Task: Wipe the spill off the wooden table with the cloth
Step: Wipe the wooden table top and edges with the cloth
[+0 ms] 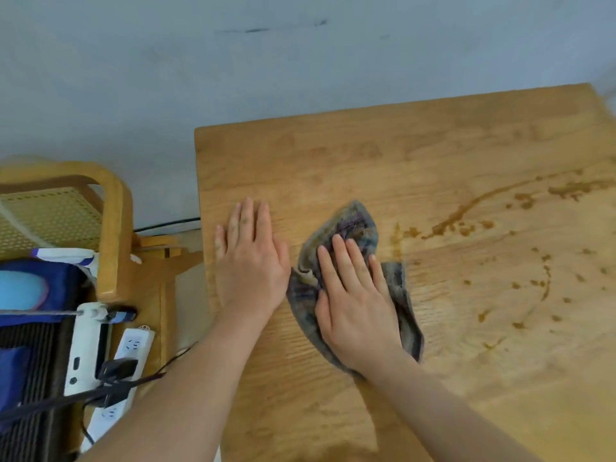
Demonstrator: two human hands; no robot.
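The right hand [358, 305] presses straight fingers [354, 258] on the cloth [350, 221], the brown spill [446, 225] just right of them. The left hand [251, 261] lies flat on the table [333, 155].

Crumpled grey cloth [350, 228] beside brown spill [466, 221] on wooden table [366, 155].

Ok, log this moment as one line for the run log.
stage: wipe in progress | right hand: flat on cloth | left hand: flat on table | spill: brown streaks right of cloth, unwiped
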